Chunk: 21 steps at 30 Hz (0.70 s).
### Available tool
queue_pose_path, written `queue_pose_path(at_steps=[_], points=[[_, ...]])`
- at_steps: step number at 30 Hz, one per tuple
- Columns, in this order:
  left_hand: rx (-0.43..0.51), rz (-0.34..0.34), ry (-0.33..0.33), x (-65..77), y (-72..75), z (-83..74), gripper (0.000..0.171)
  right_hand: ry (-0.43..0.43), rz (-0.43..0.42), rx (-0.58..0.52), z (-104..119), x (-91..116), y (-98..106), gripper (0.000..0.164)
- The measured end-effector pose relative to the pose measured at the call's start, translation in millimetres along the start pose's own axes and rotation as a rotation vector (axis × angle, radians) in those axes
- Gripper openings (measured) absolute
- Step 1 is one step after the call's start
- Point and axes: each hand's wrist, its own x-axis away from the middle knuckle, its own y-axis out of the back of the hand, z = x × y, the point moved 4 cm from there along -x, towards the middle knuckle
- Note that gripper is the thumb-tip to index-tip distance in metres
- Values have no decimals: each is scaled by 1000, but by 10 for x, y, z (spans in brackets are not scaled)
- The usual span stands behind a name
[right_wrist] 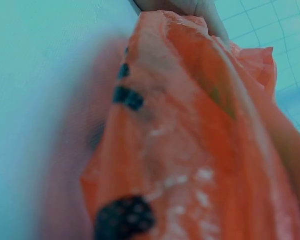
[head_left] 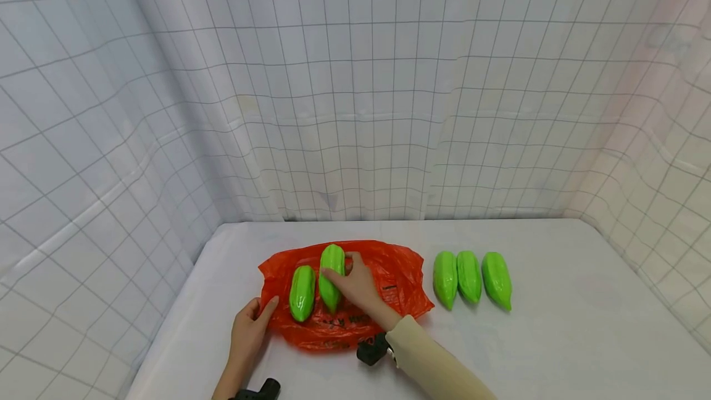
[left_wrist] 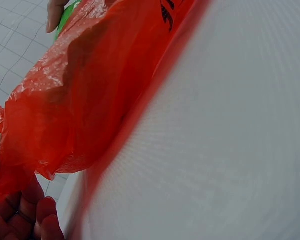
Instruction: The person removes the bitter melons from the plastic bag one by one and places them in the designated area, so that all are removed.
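Note:
A red plastic bag (head_left: pixel 394 270) with dark print lies spread on the white table. My left hand (head_left: pixel 249 329) pinches the bag's left edge between thumb and fingers; the left wrist view shows the bag (left_wrist: pixel 84 105) rising beside the fingers (left_wrist: pixel 24 212). With my right hand (head_left: pixel 360 286) I grip a bright green, glossy, tapered vegetable (head_left: pixel 332 259), perhaps a bitter melon, over the middle of the bag. To its left, a second green vegetable (head_left: pixel 302 294) lies on the red plastic. In the right wrist view the bag (right_wrist: pixel 175 135) hides the right fingers.
Three more green vegetables (head_left: pixel 445 279) (head_left: pixel 469 276) (head_left: pixel 497 279) lie side by side on the white table (head_left: pixel 555 326), right of the bag. White gridded curtains (head_left: pixel 355 110) hang behind and at both sides.

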Motion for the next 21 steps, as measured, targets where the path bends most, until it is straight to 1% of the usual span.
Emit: queue_pose_path(at_steps=[7, 15, 21], points=[[2, 6, -1, 3, 8, -15, 41, 35, -67, -11, 58, -8, 52, 65], [17, 4, 0, 10, 14, -27, 39, 43, -101, -52, 100, 0, 117, 66], [16, 10, 6, 18, 13, -27, 40, 86, -117, -107, 155, 30, 177, 66]])
